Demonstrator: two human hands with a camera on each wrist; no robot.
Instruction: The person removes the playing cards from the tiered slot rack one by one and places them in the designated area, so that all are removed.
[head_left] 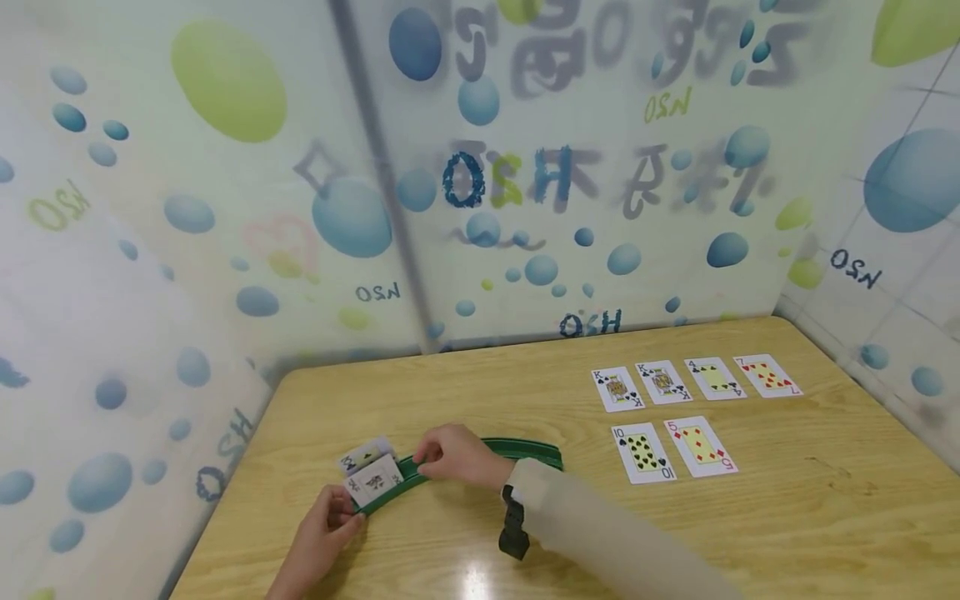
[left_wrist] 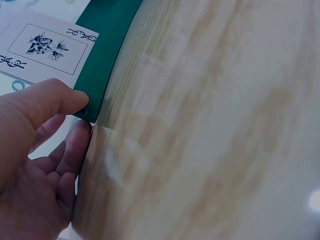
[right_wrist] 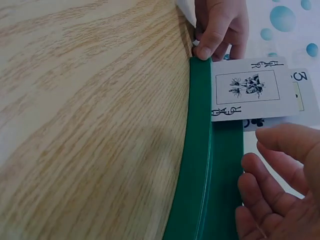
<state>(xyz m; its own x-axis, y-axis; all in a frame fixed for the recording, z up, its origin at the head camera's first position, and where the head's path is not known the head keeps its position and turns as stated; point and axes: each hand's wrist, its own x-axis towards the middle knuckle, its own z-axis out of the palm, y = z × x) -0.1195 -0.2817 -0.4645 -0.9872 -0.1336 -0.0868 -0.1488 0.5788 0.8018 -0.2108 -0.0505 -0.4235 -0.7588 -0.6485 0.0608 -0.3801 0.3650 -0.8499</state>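
A curved green card holder (head_left: 528,450) lies on the table. In its left part stands a joker card (head_left: 374,481) in black and white, and behind that a three of clubs (right_wrist: 306,102) is partly covered. My left hand (head_left: 324,527) grips the holder's left end; in the left wrist view its thumb (left_wrist: 75,101) presses the green surface beside the joker. Over the middle of the holder is my right hand (head_left: 459,456). Seen from the right wrist, its loosely bent fingers (right_wrist: 265,187) are beside the holder's back edge, close to the cards, with nothing between thumb and fingers.
Face-up cards lie at the right of the wooden table (head_left: 465,392): two kings, a four of clubs (head_left: 715,378) and a seven of hearts (head_left: 767,376) behind; a ten of spades (head_left: 642,453) and five of diamonds (head_left: 701,447) in front. Patterned walls (head_left: 510,275) enclose the table.
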